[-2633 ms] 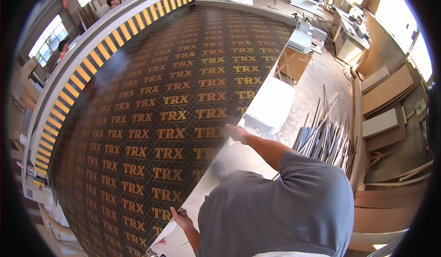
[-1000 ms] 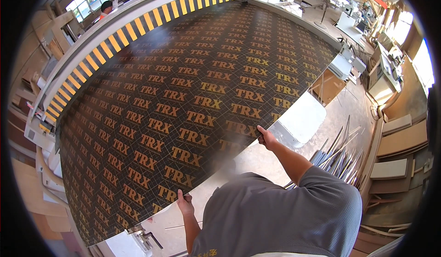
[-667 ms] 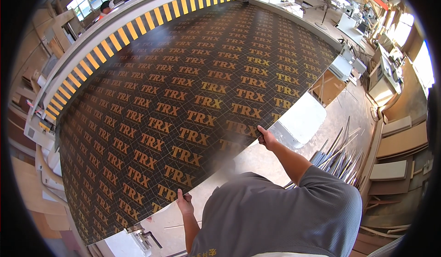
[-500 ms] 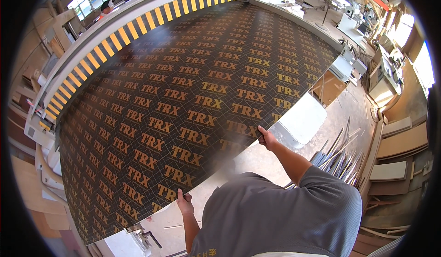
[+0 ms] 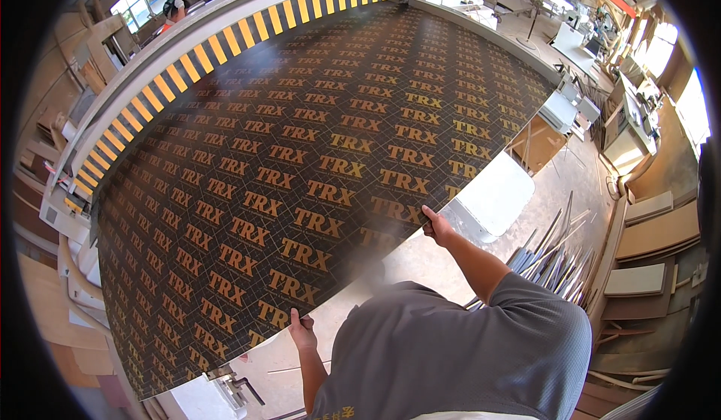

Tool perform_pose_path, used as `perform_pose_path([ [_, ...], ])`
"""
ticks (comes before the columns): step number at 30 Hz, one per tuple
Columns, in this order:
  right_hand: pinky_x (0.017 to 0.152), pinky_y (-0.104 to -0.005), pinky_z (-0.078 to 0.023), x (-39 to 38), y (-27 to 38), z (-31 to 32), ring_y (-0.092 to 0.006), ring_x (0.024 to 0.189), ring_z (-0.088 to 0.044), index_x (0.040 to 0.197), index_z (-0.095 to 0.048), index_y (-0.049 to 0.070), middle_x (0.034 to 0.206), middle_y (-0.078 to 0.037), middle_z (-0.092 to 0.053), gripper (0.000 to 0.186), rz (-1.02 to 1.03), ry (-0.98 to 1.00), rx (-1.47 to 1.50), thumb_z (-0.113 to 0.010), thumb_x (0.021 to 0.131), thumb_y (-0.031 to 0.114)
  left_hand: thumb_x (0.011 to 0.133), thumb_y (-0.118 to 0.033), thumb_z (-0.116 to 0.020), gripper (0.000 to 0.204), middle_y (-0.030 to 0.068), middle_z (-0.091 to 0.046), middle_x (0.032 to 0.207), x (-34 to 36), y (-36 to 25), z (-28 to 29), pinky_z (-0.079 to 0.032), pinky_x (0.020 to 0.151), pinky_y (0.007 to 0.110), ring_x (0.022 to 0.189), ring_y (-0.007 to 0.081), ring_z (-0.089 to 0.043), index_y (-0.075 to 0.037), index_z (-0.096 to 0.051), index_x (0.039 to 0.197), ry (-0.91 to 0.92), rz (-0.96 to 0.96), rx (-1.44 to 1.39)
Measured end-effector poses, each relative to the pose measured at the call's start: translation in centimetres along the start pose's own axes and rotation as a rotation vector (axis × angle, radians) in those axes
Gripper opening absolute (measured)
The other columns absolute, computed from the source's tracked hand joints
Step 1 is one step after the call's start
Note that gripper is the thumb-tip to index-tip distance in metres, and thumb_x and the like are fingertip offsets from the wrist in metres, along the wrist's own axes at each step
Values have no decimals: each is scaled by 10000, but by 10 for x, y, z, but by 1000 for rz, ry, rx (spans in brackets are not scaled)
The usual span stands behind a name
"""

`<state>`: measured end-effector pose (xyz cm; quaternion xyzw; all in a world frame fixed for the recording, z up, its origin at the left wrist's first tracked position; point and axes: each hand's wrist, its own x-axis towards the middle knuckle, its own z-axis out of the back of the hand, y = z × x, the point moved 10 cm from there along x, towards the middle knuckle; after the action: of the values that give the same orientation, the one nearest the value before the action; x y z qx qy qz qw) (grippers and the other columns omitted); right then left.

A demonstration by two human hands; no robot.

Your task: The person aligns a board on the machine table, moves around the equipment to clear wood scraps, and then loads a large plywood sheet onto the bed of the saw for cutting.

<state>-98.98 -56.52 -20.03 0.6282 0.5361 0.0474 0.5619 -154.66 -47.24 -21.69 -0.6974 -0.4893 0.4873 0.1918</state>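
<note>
A large dark panel [image 5: 255, 157] covered with repeated gold lettering and thin crossing lines lies flat on a machine. Along its near edge, my left hand [image 5: 303, 330] grips the rim, thumb on top and fingers out of sight underneath. Farther right on that same edge, my right hand [image 5: 433, 223] also holds the panel, its thumb over the top. Above the panel's far side runs a long machine beam [image 5: 248, 29] striped in yellow and black. A blurred smear covers part of the panel close to my chest.
A white rounded machine table [image 5: 492, 194] juts out under the panel's right end. Thin strips [image 5: 548, 262] lie heaped on the floor at right. Boards [image 5: 659, 232] lean stacked beyond them. A person [image 5: 174, 10] stands behind the beam. A black handle [image 5: 248, 391] sits below the near left edge.
The person behind the beam has lowered their head. My hands and the panel stay in place.
</note>
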Motion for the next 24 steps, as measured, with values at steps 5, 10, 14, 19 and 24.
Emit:
perform_pose_path([
  [5, 474, -313, -185, -1, 2, -1, -116, 467, -253, 702, -415, 182, 572, 40, -281, 476, 27, -39, 2, -617, 1033, 457, 994, -304, -737, 224, -52, -576, 755, 0, 0, 0, -327, 521, 221, 570, 59, -421, -124, -634, 909, 4, 0, 3],
  [10, 500, -294, -238, 2, -1, 0, -110, 504, -309, 722, -416, 208, 595, 40, -327, 457, 0, 15, 5, -672, 999, 467, 996, -299, -733, 218, -55, -570, 748, 0, -1, -3, -314, 513, 223, 563, 57, -411, -130, -630, 904, -1, 2, 1],
  [14, 502, -295, -235, 2, -1, -2, -109, 505, -307, 721, -415, 210, 595, 41, -322, 459, -3, 11, 1, -675, 996, 469, 1000, -294, -728, 217, -54, -562, 740, -2, -3, -5, -305, 509, 224, 560, 55, -403, -137, -620, 896, -1, -9, -5],
  [19, 473, -316, -172, 1, 1, -2, -111, 457, -246, 672, -411, 196, 560, 49, -282, 504, 8, -21, 9, -637, 1019, 482, 1004, -283, -721, 203, -54, -555, 745, -1, -3, -2, -294, 510, 227, 560, 56, -399, -137, -621, 904, 8, -1, -11],
  [24, 468, -319, -157, 0, 0, 2, -99, 451, -231, 680, -423, 205, 556, 64, -270, 481, 17, -30, 15, -627, 1029, 467, 1000, -278, -720, 201, -62, -528, 743, -7, -3, -8, -279, 518, 234, 563, 59, -373, -137, -617, 903, -8, 8, -16],
])
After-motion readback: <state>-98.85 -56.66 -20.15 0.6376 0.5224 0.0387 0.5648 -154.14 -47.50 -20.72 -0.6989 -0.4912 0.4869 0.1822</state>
